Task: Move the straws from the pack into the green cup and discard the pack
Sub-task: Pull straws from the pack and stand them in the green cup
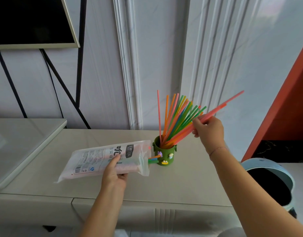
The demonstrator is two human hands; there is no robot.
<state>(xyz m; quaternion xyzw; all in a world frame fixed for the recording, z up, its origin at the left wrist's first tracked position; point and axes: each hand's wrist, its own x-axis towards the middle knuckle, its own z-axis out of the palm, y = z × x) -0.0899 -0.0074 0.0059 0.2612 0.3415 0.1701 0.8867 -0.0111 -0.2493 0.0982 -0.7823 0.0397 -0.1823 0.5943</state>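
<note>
Head view: right hand pinches pink straws mid-length, tips in green cup. Left hand closed around pack on surface, few straws poking out. Likely light, bendy, slippery; grip bundles mid-shaft.

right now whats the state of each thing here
pack: open at its right end, a few straw tips poking out, held by left hand
green cup: upright on counter, full of fanned straws
pink straws: gripped by right hand, lower ends in cup
bin: open, dark inside
</note>
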